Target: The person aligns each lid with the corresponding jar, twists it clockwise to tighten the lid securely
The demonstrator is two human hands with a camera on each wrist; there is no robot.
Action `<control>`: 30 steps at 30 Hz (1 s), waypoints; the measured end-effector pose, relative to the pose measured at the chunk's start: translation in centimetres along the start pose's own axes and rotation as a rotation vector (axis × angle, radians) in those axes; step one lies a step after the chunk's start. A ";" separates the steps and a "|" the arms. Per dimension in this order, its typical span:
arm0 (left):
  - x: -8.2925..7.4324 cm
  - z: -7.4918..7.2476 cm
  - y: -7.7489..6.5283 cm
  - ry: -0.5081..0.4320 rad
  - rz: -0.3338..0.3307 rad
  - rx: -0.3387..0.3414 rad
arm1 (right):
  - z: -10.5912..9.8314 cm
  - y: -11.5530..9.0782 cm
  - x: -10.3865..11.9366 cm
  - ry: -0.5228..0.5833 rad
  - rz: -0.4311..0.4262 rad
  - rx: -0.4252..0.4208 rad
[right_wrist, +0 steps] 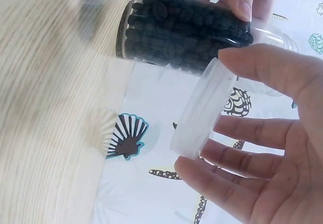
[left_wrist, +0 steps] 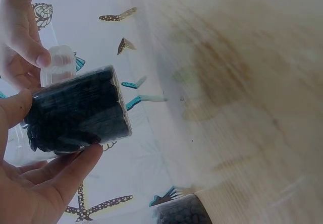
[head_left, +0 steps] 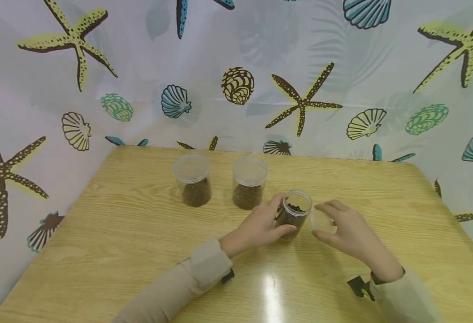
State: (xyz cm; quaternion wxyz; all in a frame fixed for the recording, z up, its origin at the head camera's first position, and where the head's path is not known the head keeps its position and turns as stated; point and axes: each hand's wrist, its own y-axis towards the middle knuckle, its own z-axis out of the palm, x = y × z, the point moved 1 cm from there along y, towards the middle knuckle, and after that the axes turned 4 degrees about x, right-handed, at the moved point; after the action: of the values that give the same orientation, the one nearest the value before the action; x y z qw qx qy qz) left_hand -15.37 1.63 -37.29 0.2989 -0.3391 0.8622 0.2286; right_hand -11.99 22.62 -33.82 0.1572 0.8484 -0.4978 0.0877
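My left hand (head_left: pixel 260 224) grips a clear jar (head_left: pixel 292 220) with its thumb and fingers around the side. The jar has no lid on its mouth and is partly filled with dark coffee beans (right_wrist: pixel 171 30), seen through its wall in both wrist views. Whether its base touches the table cannot be told. To the right of the jar, my right hand (head_left: pixel 351 231) holds a translucent whitish lid (right_wrist: pixel 202 110) between thumb and fingers. The lid is tilted on edge beside the jar, apart from its mouth.
Behind and left of the hands, two lidded clear jars stand on the wooden table (head_left: pixel 139 224): one far left (head_left: pixel 196 190), one nearer the middle (head_left: pixel 247 193). Both hold dark brown contents. A cloth (head_left: pixel 208 67) printed with starfish and shells hangs behind the table.
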 end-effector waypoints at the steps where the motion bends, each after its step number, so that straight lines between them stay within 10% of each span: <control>1: -0.1 -0.1 -0.1 -0.003 -0.002 0.000 | 0.0 0.0 0.1 -0.003 -0.005 -0.005; 30: 1.0 -1.5 -3.1 -0.065 -0.018 -0.028 | 0.9 1.4 2.6 -0.023 -0.133 -0.023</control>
State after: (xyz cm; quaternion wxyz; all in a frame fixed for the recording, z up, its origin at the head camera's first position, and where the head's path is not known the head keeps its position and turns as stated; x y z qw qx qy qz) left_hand -14.25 -1.77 -37.45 0.3240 -0.3435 0.8457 0.2486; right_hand -11.96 19.59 -33.62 0.1665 0.8786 -0.4433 0.0617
